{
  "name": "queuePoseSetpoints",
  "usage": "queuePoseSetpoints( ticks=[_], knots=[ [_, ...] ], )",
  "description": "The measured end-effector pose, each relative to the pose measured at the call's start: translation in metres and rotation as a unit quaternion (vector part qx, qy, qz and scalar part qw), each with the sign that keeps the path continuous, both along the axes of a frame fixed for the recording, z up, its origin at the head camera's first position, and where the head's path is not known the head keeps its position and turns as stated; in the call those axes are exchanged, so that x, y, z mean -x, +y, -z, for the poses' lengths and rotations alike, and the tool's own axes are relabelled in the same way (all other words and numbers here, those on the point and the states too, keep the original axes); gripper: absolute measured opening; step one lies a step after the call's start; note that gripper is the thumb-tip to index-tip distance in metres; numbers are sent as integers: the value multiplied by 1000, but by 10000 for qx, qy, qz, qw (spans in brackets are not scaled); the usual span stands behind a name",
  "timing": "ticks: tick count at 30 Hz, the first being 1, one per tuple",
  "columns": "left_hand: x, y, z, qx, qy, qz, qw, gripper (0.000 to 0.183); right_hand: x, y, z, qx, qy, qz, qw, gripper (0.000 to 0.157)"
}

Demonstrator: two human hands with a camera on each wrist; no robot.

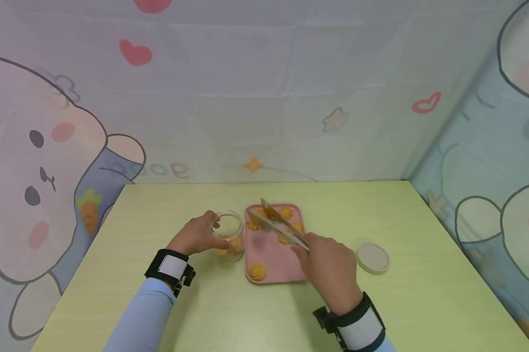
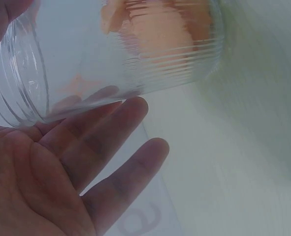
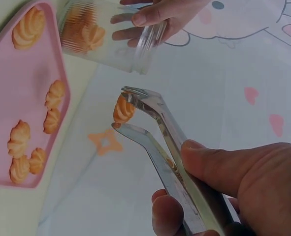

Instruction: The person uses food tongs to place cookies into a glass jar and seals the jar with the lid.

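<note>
Head view: right hand (image 1: 330, 271) curls thumb and fingers round metal tongs (image 1: 282, 226), a firm, nearly closed grip. Right wrist view: tong tips pinch one swirled cookie (image 3: 124, 109), ahead of the hand and apart from its fingers. Left hand (image 1: 201, 233) holds a glass jar (image 1: 227, 239) near its mouth, thumb on the near side, fingers on the far side; left wrist view shows two fingers reaching out fairly straight. Jar mouth is uncovered; cookie pieces (image 2: 160, 29) sit toward the base. Whether the base meets the table: cannot tell.

Pink tray (image 1: 273, 264) lies between the hands, just beside the jar, with the tongs over its far part. Right wrist view: six tray cookies (image 3: 28, 28), one alone at the near corner, the others toward the far end. Round pale lid (image 1: 373, 258) lies flat on the table (image 1: 427, 293), right of the right hand.

Writing: pale rounded lettering (image 1: 179, 170) on the backdrop (image 1: 264, 58), partly behind a printed animal's arm; full word illegible. Left wrist view: one letter looks like lowercase "a". Both wrists carry black straps (image 1: 172, 269) with white panels.
</note>
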State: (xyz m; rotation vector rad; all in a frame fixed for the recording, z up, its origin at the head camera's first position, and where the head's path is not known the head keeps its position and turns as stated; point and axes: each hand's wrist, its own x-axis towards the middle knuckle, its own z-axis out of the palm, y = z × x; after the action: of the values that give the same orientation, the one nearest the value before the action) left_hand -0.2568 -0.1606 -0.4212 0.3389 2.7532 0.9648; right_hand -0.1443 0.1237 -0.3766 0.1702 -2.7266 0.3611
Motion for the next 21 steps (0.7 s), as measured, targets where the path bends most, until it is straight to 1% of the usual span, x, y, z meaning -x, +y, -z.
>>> queuePoseSetpoints(
  ticks=[4,8,13,15,21],
  knots=[
    [0,0,1,7,6,19,10000,77,0,-1,-5,3,70,-27,10000,30],
    [1,-1,0,23,2,39,10000,77,0,-5,-12,25,23,-34,10000,31],
    [2,0,1,26,26,49,10000,79,-1,-11,-20,102,111,-140,9998,32],
    [2,0,2,25,21,36,10000,80,-1,-14,-23,103,154,-182,9997,33],
    [1,1,0,46,30,37,10000,78,-2,-23,-26,-15,58,-244,9997,32]
  ],
)
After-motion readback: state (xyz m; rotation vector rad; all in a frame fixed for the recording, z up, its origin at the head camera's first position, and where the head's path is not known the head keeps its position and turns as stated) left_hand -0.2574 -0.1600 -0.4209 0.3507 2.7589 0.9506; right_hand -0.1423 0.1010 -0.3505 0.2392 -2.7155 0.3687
